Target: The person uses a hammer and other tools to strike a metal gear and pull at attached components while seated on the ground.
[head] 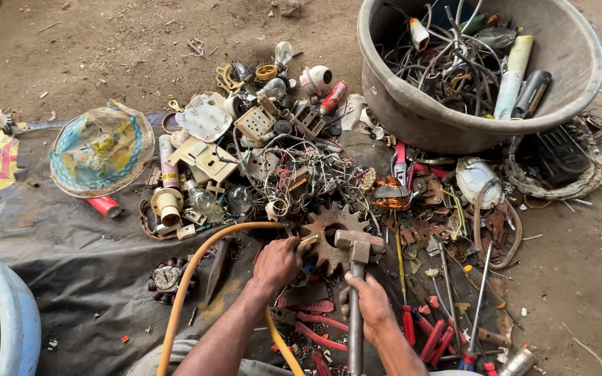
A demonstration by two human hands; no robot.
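A hammer is gripped by the right hand, head over the rusty gear; at nine o'clock, a small piece is pinned steady by the closed left hand.

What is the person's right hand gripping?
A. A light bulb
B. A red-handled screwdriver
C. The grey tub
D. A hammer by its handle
D. The right hand is wrapped around the metal handle of a hammer, whose head rests over a rusty gear, while the left hand holds the end of a yellow hose beside that gear.
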